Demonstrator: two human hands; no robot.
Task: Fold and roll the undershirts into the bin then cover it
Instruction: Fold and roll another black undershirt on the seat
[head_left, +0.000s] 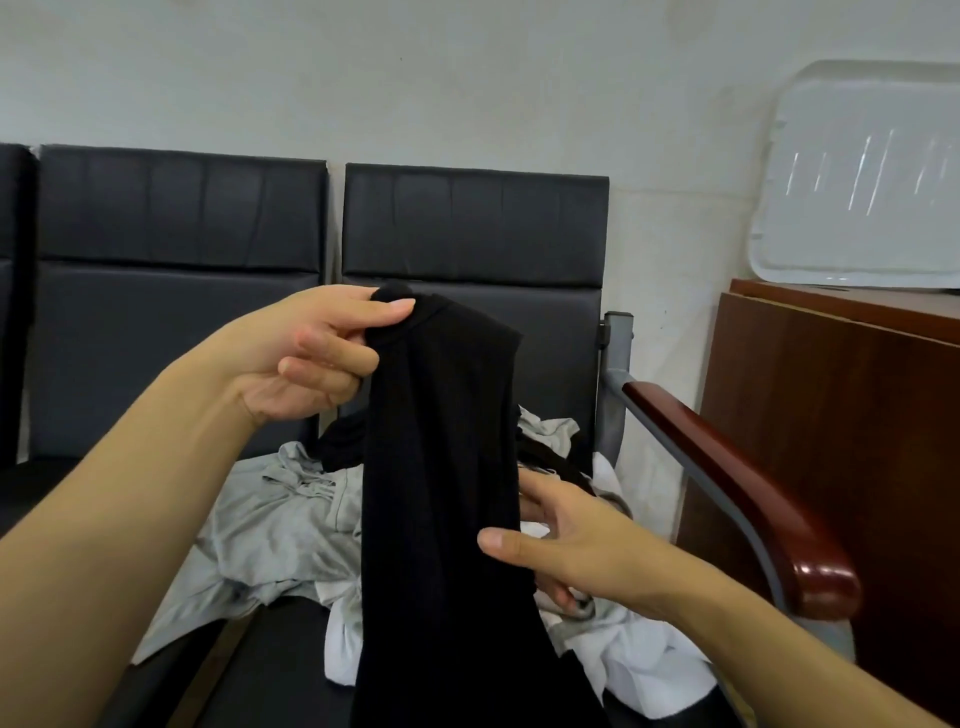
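Left hand (306, 353) pinches my black undershirt (441, 493) by its top, letting it hang; right hand (576, 545), fingers loosely spread, touches its right edge lower down.

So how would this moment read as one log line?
step: lifting black undershirt | left hand: pinches its top | right hand: open at its edge | pile: unfolded on seat | lid: leaning on wall

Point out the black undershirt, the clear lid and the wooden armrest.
black undershirt (441, 467): head view, middle of the hanging cloth.
clear lid (862, 176): head view, its flat panel.
wooden armrest (737, 483): head view, its top face.
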